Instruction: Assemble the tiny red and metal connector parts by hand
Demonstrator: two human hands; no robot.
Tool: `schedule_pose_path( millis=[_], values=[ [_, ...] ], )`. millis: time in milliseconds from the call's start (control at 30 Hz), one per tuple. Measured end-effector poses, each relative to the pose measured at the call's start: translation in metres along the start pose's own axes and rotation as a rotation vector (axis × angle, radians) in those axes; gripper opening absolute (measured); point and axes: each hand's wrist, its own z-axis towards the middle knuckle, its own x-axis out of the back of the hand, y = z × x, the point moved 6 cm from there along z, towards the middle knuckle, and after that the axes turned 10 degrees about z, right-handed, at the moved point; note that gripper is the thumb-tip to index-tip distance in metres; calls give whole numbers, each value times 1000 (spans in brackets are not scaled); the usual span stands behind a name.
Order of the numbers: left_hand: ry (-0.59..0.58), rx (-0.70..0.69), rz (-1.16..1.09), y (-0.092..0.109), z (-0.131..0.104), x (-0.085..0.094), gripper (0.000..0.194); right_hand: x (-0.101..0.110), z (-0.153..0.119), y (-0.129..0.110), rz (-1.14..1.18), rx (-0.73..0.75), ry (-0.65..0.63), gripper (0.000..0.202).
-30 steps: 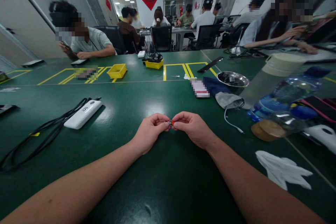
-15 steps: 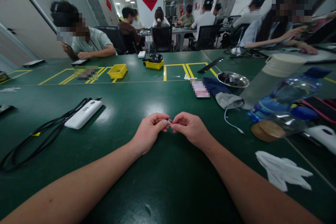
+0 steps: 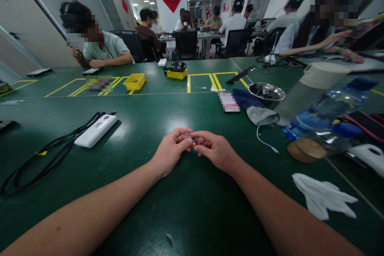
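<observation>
Between my fingertips is a small part [image 3: 194,142] with orange and shiny metallic patches; it is too small for me to tell its kind. My left hand [image 3: 171,149] pinches it from the left with thumb and forefinger. From the other side my right hand [image 3: 216,147] closes on it, thumb below and forefinger above, its fingertips meeting those of the left. Most of the part is hidden by the fingers. Both hands are held over the middle of the green table [image 3: 135,204].
Left lie a white power bank [image 3: 96,131] and a black cable [image 3: 57,144]. On the right are a phone [image 3: 229,101], a metal bowl [image 3: 266,91], a water bottle [image 3: 327,104], a tumbler [image 3: 309,88] and a crumpled tissue [image 3: 324,196]. Yellow bins [image 3: 134,82] stand farther back; people sit around.
My right hand has shifted slightly left, its forefinger now reaching over to my left fingertips. The small part has turned a little between the fingers. My left hand has barely moved.
</observation>
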Motion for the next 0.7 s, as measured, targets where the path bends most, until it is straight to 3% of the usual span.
schedule_pose_path(
  millis=[167, 467, 700],
  values=[
    [-13, 18, 5, 0, 0, 0, 25, -4, -1, -1, -20, 11, -42, 37],
    [-45, 102, 30, -3, 1, -4, 27, 1, 0, 0, -220, 18, 6, 39],
    [-21, 148, -138, -1, 2, -1, 14, 6, 0, 4, -162, -32, 61, 31]
  ],
)
